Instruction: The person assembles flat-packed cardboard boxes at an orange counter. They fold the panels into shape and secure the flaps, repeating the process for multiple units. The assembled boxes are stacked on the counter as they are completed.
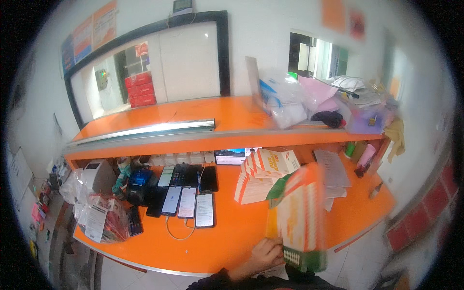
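Note:
My left hand (pixel 267 256) comes in from the lower edge, out of a dark sleeve. Its fingers are closed on the lower left side of a thick bundle of white, orange and green printed packets (pixel 302 212), held upright over the front of the orange counter and blurred by motion. Beyond the bundle, a fanned stack of similar white and orange packets (pixel 261 176) lies on the counter, partly covered by it. Dark sleeve fabric shows below the bundle. My right hand cannot be seen.
Several phones (pixel 205 210) lie on the orange counter (pixel 217 246), some with cables. A blue device (pixel 140 186) and a clear plastic bag (pixel 108 217) are to the left. Papers (pixel 333 169) lie to the right. A raised orange shelf (pixel 183 108) bears plastic bags (pixel 290 99) and clutter.

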Demonstrator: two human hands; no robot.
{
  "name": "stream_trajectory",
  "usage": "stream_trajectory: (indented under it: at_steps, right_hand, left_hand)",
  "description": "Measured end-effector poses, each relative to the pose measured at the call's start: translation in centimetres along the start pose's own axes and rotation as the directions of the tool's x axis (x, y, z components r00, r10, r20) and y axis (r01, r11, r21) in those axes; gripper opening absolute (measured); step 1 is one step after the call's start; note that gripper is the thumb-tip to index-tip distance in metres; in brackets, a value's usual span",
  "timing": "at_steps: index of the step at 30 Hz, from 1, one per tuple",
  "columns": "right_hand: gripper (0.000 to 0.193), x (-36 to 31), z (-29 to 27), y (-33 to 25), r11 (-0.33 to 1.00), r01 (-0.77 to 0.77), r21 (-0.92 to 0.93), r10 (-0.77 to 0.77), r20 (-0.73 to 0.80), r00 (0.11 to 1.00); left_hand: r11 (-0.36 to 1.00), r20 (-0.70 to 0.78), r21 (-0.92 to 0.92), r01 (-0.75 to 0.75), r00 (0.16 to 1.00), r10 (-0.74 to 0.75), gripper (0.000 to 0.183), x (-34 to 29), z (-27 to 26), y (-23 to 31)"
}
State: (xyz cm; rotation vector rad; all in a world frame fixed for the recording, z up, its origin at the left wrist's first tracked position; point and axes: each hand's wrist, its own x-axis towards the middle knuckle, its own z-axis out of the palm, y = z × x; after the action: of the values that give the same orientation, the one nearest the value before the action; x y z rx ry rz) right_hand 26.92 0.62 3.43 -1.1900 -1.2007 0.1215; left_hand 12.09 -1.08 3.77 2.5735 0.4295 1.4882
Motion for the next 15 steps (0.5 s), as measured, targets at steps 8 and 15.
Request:
stream_trajectory:
  at_steps: [8,15]
  right_hand:
    - [0.014,0.3,7.0,-5.3,0.833,0.402,-0.38,-0.411,0.06,0.909]
    - [0.02,0.8,9.1,-5.4,0.862,0.416,-0.29,-0.376,0.184,0.908]
  left_hand:
    - [0.931,-0.598,-0.357,-0.078,0.785,-0.163,0.022,-3.5,2.9,-3.6]
    - [0.822,-0.1,-0.396,0.409,0.871,-0.481,0.018,-5.8,-2.6,-2.1]
